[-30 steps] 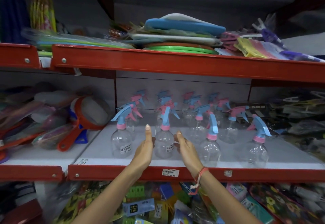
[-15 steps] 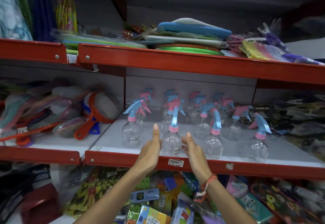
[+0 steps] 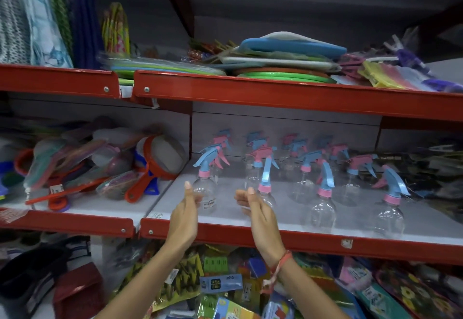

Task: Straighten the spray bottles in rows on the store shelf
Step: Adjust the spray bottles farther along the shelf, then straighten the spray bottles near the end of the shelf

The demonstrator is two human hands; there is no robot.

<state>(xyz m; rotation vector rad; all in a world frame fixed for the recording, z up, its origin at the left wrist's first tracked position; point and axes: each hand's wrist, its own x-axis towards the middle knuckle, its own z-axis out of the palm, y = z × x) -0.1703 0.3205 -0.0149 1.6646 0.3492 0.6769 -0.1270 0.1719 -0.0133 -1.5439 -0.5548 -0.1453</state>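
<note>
Clear spray bottles with blue and pink trigger heads stand in rows on the white shelf with a red front rim. The front row has the leftmost bottle, a second bottle, a third and a fourth; several more bottles stand behind. My left hand is raised thumb-up at the left side of the leftmost bottle, fingers at its wall. My right hand, fingers loosely curled, is in front of the second bottle and hides its body. Neither hand holds anything.
Red-handled strainers and wrapped utensils fill the bay to the left. The upper shelf carries stacked plates and boards. Packaged goods lie below the shelf. Dark packets sit right of the bottles.
My hands have spread apart from flanking the second bottle; the left hand went over to the leftmost bottle. The camera view has shifted left and down.
</note>
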